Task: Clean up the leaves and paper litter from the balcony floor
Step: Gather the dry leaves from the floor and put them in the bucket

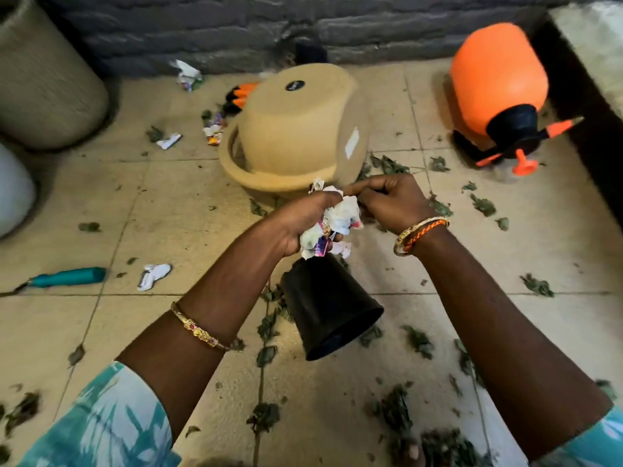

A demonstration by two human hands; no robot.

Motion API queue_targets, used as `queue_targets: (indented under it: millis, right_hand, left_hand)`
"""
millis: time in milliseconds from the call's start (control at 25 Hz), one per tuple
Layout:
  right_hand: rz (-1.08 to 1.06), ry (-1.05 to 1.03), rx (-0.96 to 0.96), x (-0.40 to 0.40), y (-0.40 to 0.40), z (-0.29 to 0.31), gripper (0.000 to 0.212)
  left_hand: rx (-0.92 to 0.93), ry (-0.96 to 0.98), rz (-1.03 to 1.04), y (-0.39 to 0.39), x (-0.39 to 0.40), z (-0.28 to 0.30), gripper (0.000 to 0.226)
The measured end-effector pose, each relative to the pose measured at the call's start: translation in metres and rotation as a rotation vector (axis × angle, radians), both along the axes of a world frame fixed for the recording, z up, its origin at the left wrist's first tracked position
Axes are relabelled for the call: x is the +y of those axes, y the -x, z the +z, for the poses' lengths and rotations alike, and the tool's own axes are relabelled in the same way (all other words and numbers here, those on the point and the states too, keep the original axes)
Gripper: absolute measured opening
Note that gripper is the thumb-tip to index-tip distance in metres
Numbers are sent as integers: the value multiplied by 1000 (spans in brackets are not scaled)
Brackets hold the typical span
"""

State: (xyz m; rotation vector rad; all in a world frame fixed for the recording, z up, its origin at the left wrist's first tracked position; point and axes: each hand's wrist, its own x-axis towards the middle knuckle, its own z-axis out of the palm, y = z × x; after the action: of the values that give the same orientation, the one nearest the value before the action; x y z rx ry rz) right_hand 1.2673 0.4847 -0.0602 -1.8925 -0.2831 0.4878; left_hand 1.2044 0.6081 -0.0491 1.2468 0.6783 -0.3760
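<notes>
1. You see a tan pot (296, 129), a black pot (328, 308) and an orange sprayer (499, 85).
2. Your sleeve (101, 426) is teal-and-white patterned.
3. Green leaves (418, 342) dot beige floor tiles (175, 210).

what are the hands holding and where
The left hand grips a wad of crumpled paper around its middle; the right hand pinches its top edge.
</notes>
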Motion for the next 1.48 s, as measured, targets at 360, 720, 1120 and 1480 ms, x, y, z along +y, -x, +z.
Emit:
queue_targets:
  millis: [360,720,1120,1480]
  right_hand:
    - [-250,-339,540,42,-79,-8,38]
    - [168,-76,515,139,-55,4,35]
    - [581,759,-350,121,-74,-61,36]
    - [204,259,-428,100,-79,-62,22]
  left_hand:
    - [-84,2,551,32,75,-20,23]
    - [-312,85,768,71,108,-16,21]
    - [-127,-13,711,106,126,-50,23]
    - [-16,-120,617,100,106,-53,25]
